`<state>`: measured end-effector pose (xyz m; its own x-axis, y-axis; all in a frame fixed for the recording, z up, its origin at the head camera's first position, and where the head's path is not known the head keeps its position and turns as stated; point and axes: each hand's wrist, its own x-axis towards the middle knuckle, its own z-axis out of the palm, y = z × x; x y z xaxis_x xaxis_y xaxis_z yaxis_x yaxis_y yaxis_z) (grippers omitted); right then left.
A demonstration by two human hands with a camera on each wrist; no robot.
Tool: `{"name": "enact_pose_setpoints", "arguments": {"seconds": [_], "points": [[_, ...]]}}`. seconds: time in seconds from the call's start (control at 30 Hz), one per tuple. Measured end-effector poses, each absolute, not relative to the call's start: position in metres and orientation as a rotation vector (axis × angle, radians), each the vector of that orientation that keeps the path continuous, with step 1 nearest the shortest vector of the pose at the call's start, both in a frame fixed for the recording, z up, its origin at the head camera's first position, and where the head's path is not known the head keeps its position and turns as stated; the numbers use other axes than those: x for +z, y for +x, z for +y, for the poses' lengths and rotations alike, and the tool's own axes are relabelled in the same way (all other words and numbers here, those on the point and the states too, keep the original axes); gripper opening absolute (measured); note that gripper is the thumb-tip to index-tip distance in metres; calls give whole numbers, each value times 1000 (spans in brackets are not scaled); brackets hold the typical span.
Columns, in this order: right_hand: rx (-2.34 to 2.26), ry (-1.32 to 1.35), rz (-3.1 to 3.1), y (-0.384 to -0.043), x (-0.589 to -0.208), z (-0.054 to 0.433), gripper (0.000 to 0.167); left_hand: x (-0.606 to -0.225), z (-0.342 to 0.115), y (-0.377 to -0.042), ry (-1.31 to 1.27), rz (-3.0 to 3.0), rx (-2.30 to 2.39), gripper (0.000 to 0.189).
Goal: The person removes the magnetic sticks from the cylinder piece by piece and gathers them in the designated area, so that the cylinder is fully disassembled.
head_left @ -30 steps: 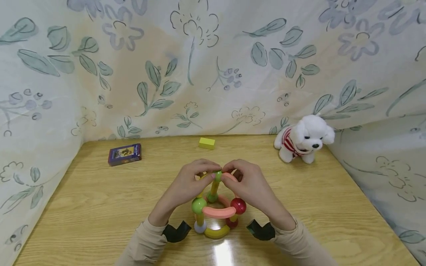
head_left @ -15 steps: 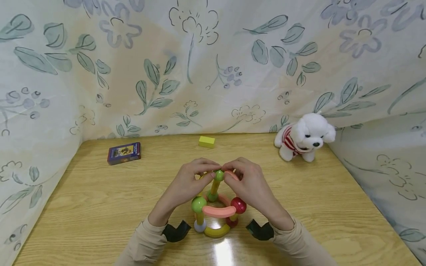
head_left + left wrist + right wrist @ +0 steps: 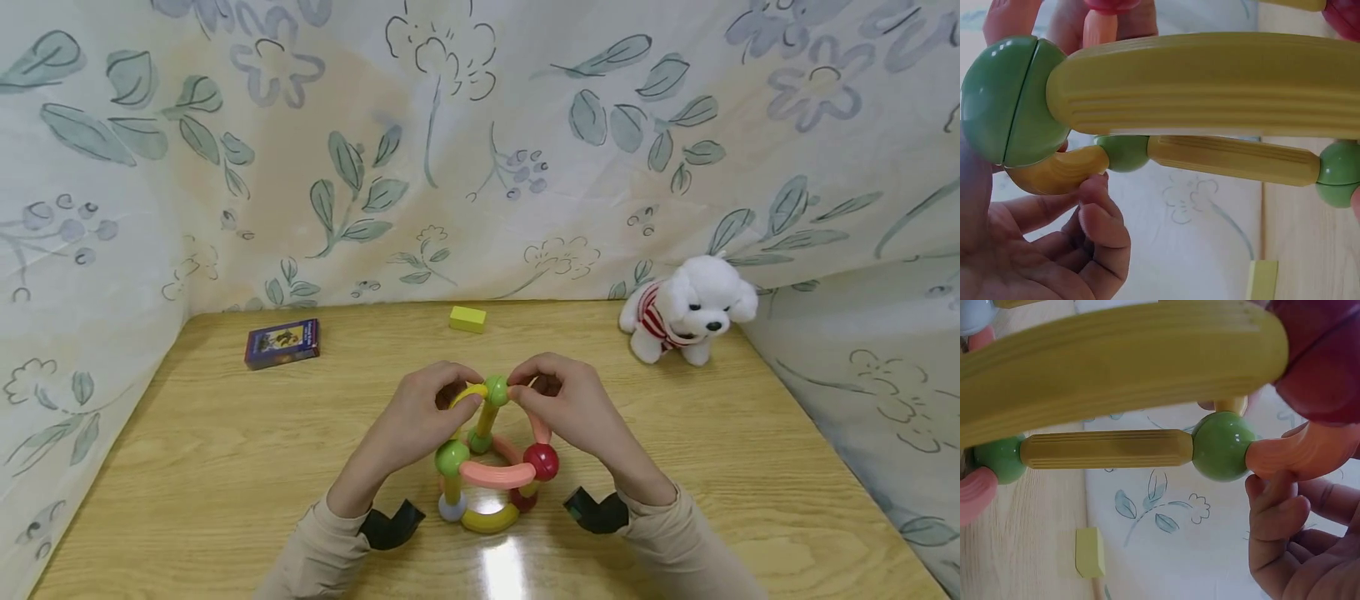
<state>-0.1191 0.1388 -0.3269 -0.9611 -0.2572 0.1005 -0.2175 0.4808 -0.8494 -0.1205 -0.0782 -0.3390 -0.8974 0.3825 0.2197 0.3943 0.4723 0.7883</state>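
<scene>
A frame of balls and sticks from a magnetic building set stands on the table between both hands. My left hand (image 3: 420,410) pinches the yellow curved stick (image 3: 1057,172) at its top left, beside the rear green ball (image 3: 497,391). On that ball's other side, my right hand (image 3: 567,408) pinches a pink curved stick (image 3: 1300,453). Both curved sticks meet the ball, which sits atop a yellow straight stick (image 3: 1107,450). Nearer, another green ball (image 3: 452,457) and a red ball (image 3: 542,461) are joined by a pink curved stick (image 3: 498,476). Fingers partly hide the upper sticks.
Behind the frame lies a yellow block (image 3: 468,319). A small blue printed box (image 3: 282,343) is at the back left, and a white plush dog (image 3: 690,308) sits at the back right. Floral cloth (image 3: 450,125) hangs behind the table (image 3: 202,467).
The fingers of both hands have drawn slightly apart at the top green ball, so it shows more fully. More of the yellow and pink curved sticks is visible too.
</scene>
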Motion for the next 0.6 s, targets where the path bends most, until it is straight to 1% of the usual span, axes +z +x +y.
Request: {"name": "enact_pose_setpoints", "arguments": {"seconds": [0.1, 0.27, 0.6], "points": [[-1498, -478, 2719, -119, -328, 138, 9, -341, -79, -120, -711, -2680, -1431, 18], [-1461, -556, 2818, -117, -329, 136, 10, -341, -79, -119, -724, -2661, -1410, 23], [-1410, -608, 2891, -116, -328, 135, 15, -340, -78, -118, -706, -2683, -1351, 26]]}}
